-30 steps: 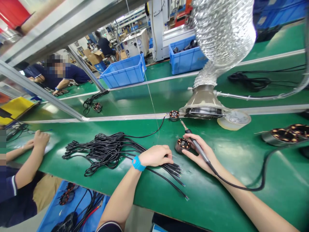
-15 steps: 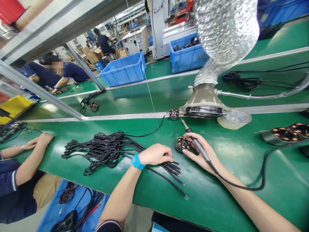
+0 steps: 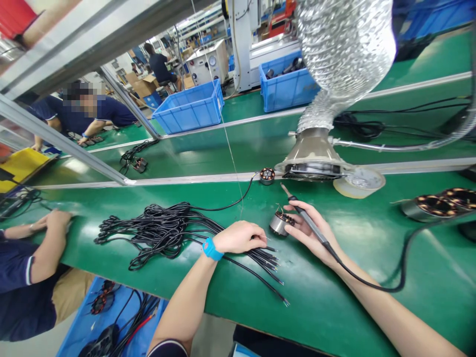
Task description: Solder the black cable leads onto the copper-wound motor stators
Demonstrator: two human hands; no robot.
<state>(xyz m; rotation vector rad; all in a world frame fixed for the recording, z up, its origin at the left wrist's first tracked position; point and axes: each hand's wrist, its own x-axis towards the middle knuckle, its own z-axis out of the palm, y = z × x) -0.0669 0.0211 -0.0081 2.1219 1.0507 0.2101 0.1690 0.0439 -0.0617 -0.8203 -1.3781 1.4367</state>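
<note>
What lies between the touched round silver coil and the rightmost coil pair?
Head view: the right hand holding a slim black soldering iron, then green tabletop.

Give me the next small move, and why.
I'd probably turn the stator so its thin leads face the left hand. The right hand touches it, the leads stick up from it, and the left hand rests by the cable ends, with the tip of the soldering iron clear of the stator.

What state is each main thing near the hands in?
Round silver and copper stator: seemingly tilted, at the right hand
Slim grey soldering iron: in right hand, tip off stator
Black rubbery cables: bunched, left hand over them, ends exposed
Far round copper stator: cable attached
</note>
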